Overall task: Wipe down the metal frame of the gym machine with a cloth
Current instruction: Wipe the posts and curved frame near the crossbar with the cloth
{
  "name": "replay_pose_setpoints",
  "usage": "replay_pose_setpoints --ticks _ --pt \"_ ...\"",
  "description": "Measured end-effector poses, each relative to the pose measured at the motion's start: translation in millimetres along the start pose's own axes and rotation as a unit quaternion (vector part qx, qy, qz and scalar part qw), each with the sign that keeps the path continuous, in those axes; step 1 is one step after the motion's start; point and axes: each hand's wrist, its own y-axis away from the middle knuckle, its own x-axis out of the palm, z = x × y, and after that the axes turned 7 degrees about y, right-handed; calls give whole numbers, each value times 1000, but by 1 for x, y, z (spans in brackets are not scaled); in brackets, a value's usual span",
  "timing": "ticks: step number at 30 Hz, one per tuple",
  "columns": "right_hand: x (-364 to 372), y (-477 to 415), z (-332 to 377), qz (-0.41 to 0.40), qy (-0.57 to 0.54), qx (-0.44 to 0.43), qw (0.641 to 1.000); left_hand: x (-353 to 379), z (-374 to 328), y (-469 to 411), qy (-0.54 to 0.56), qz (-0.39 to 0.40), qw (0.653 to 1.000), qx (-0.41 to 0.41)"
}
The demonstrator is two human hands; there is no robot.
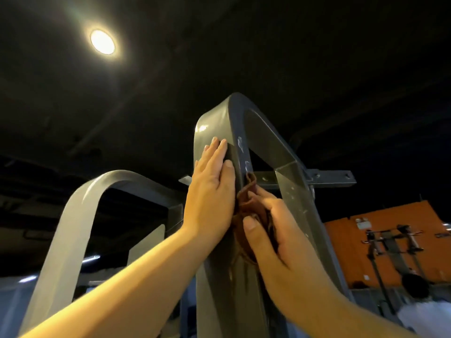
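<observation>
Left of both hands stands a second grey arch (80, 206), smooth and rounded at its bend. The left hand (210, 191) lies flat with straight fingers pressed on the outer face of the metal frame (234, 111), a glossy grey painted bar. Its long axis runs up from between the hands to a curved top above the fingertips. The brown cloth (246, 211), soft, crumpled and fraying, is bunched against the frame's edge just right of the left hand. The right hand (275, 235) grips it with curled fingers and thumb. This hand is the nearer one for wiping, and the unwiped bend with pale scuffs probably lies upward. Right of it a bolted crossbar (329, 178) juts out.
</observation>
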Motion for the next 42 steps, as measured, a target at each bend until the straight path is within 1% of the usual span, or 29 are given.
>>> replay_pose_setpoints --ticks 3,5,7,10,12,14,16,18,19,21,22,24,26,27,29,31,32,36,39,42 --pt "-4 -24 3 -7 -5 4 1000 1 -1 -1 -6 0 1000 3" --pt "-8 -51 3 -18 -20 15 1000 1 1 -1 8 -5 1000 3" --pt "-10 -82 4 -27 -9 20 999 0 4 -3 38 -17 999 0" --pt "-13 -117 5 -42 -23 32 998 3 8 -5 37 -20 999 15" --pt "-9 -120 4 -50 -45 31 997 3 9 -4 50 -21 998 23" --pt "-1 -105 4 -59 -34 2 998 3 9 -5 64 -18 997 28" --pt "4 -84 1 -61 -32 -14 998 2 10 -4 57 2 997 49" --pt "4 -72 -1 -52 -38 -23 998 1 15 -6 20 -2 997 77" --pt "1 -73 -2 -44 -38 -23 998 1 18 -7 2 -6 997 76" --pt "-4 -81 -3 -31 -26 -18 999 1 23 -10 -25 10 996 83" --pt "-7 -88 -3 -28 -17 -13 999 2 23 -12 -7 21 997 76" --pt "-9 -101 -2 -24 -17 1 1000 3 21 -11 49 -17 995 87" --pt "-9 -110 -1 -30 -33 12 999 6 13 -8 89 -17 995 40" --pt "-9 -110 -1 -39 -36 9 999 5 10 -6 81 -14 996 40" --pt "-4 -102 -2 -54 -50 3 997 1 7 -7 42 -36 997 47" --pt "0 -84 -4 -50 -69 2 996 -4 5 -13 -7 -51 997 54" --pt "1 -75 -5 -48 -72 -5 996 -5 2 -17 -8 -59 997 51" --pt "-7 -72 -15 -6 -67 -27 997 7 -6 -30 40 -72 997 14" --pt "-17 -99 -21 -21 -45 -30 998 9 1 -35 91 -76 992 -35" --pt "-17 -126 -21 -33 -72 -6 997 7 0 -33 93 -68 993 -41"
